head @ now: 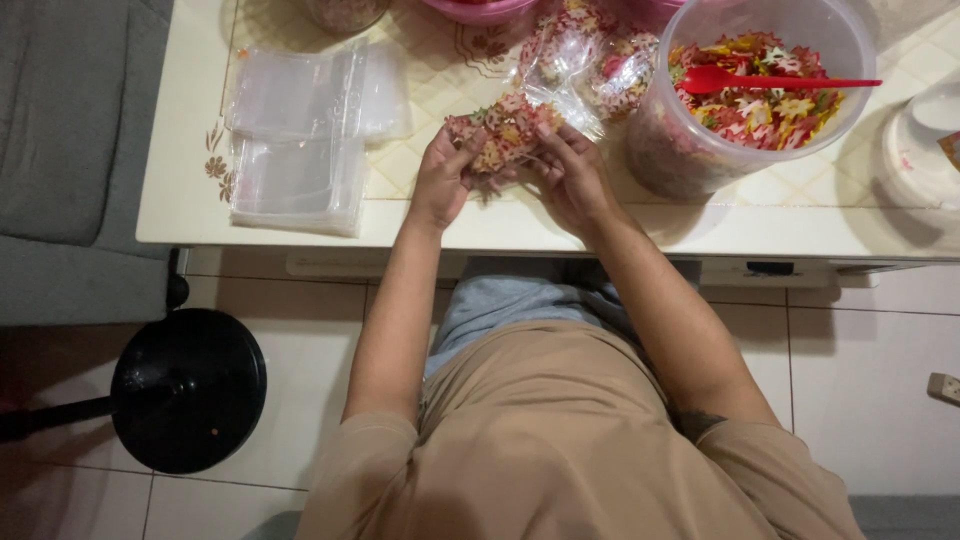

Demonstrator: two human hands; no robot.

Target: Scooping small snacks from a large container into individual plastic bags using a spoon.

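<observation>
Left hand [443, 178]: fingers curled together and clamped on the left end of the small filled bag, thumb on top.
Right hand [570, 175]: fingers pinched on the right end of the same bag, fingertips pressed along its upper edge.
Small filled bag [502, 130]: clear plastic, packed with red, yellow and green star-shaped crackers; held between both hands just above the table's near edge, at 12 o'clock from the person's body.
Table [190, 160]: cream top with a tiled pattern, spanning the upper part of the view.
Clear tub [690, 140]: round plastic container at 2 o'clock from the hands, near them, holding loose crackers of the same colours.
Red spoon [770, 80]: lies across the crackers inside the tub, handle pointing to 3 o'clock.
Filled bags [590, 55]: more packed clear bags at 1 o'clock, touching the tub's left wall.
Empty bags [300, 140]: flat stacks of clear bags at 9 o'clock, well apart from the hands.
Black stool base [190, 390]: on the floor at 8 o'clock.
</observation>
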